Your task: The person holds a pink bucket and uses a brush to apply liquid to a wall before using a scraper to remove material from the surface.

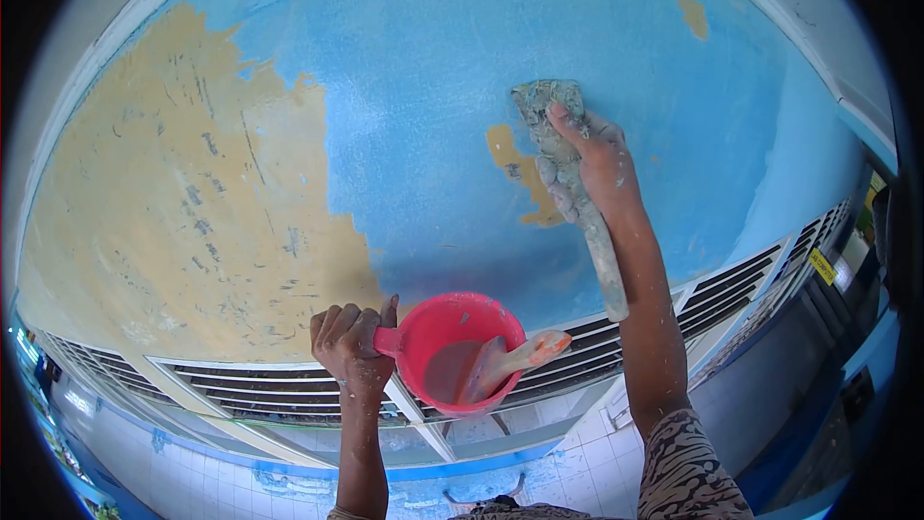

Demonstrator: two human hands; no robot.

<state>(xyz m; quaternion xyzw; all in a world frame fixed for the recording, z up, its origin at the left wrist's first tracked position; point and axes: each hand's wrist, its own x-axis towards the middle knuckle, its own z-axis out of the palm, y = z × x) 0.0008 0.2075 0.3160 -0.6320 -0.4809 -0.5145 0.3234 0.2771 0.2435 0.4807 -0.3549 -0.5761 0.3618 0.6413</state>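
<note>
My left hand (348, 347) is closed round the short handle of a pink plastic dipper (414, 320). Cloudy liquid lies inside it, and a paintbrush (527, 354) leans in with its paint-smeared handle over the rim. My right hand (599, 159) grips a scraper (553, 96) caked with paint scrapings. Its broad blade end is up by the wall, and its long handle slants down along my forearm. Blue paint covers the wall (433, 135) around the scraper. Just left of my right hand, a bare tan patch (513, 171) shows through the blue.
A large tan area (192, 221) with dark scuffs fills the wall's left side. Louvred vents (279, 385) run under the wall. White floor tiles (221, 481) with blue flakes lie below. A yellow sign (821, 267) is at the far right.
</note>
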